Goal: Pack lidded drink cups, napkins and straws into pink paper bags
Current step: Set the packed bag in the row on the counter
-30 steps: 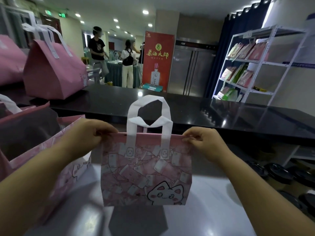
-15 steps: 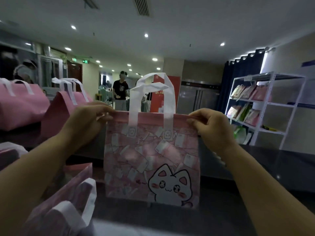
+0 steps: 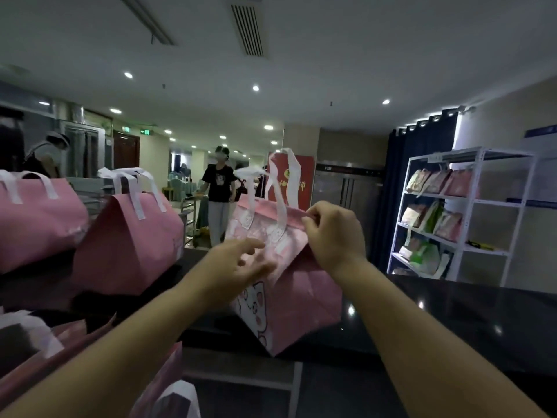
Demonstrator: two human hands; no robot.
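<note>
From my remote seat, the biggest thing I see is the dark glossy surface [image 3: 452,321]. Two closed bags [image 3: 129,242] stand on its left part, and the pink bag [image 3: 301,297] with the cat print appears to rest near its front edge, tilted and turned so one side panel faces me. I judge this bag to be light and thin-walled. It is soft enough to crumple under a hard squeeze and likely to sag or tip if gripped low on its face. I cannot see inside, so any cups there may add weight and could spill if it leans further. The safest places to hold it look like the folded top edge [image 3: 271,208] or the white handles [image 3: 283,188], which stand up limp above it. My right hand [image 3: 334,233] has curled fingers and pinches the right end of that top edge between thumb and fingertips. My left hand [image 3: 238,267] is loosely spread with the fingers apart in front of the printed face. It holds nothing, and I cannot tell whether its fingertips actually touch the bag.
</note>
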